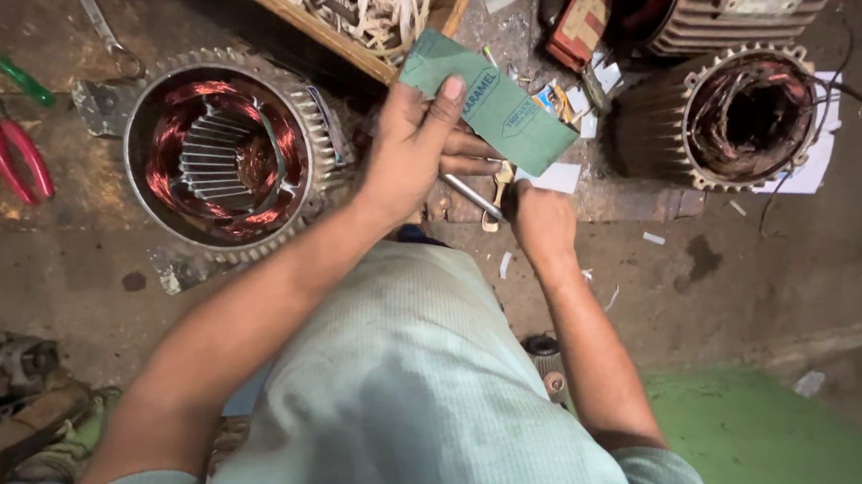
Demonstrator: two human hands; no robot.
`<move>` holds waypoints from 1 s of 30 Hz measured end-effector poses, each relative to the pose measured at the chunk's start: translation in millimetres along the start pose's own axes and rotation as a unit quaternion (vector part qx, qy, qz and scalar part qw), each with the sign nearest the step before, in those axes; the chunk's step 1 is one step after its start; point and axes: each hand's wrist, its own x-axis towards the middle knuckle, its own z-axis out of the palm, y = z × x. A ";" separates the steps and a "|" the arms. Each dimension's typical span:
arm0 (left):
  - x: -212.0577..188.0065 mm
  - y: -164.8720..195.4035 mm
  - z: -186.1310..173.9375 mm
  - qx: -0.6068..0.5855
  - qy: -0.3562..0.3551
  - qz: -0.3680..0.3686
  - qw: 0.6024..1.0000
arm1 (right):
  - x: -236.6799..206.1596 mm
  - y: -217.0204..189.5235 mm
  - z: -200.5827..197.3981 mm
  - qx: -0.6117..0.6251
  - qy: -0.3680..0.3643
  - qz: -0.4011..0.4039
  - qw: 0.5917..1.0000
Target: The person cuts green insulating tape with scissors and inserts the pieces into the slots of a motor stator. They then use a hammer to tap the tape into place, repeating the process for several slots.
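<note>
My left hand pinches a green sheet of insulating paper between thumb and fingers, holding it out over the floor. My right hand grips a pair of scissors, whose metal blades point left under the paper's lower edge. A motor stator with copper windings lies open-side up just left of my left forearm.
A second finned stator stands at the upper right on white paper. Red-handled pliers and a green-handled screwdriver lie at the far left. A wooden tray of paper strips sits at the top. Green mat at lower right.
</note>
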 end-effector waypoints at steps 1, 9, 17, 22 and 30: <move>2.5 -0.2 2.4 0.003 0.012 -0.005 1.000 | -2.2 0.6 0.2 0.004 0.011 -0.007 1.000; 13.3 -10.7 6.5 -0.024 -0.018 0.032 0.999 | -11.2 9.6 -4.7 0.049 0.023 0.001 0.999; 17.8 -11.9 22.2 -0.024 0.019 -0.005 1.000 | -11.3 18.9 -0.6 0.017 -0.003 0.000 1.000; 20.3 -11.3 27.5 -0.036 -0.002 0.035 0.999 | -9.9 35.1 -16.1 -0.021 0.068 -0.011 0.997; 43.2 -15.5 36.7 -0.090 0.017 0.130 0.987 | -77.6 11.1 -52.0 0.481 -0.069 0.004 0.874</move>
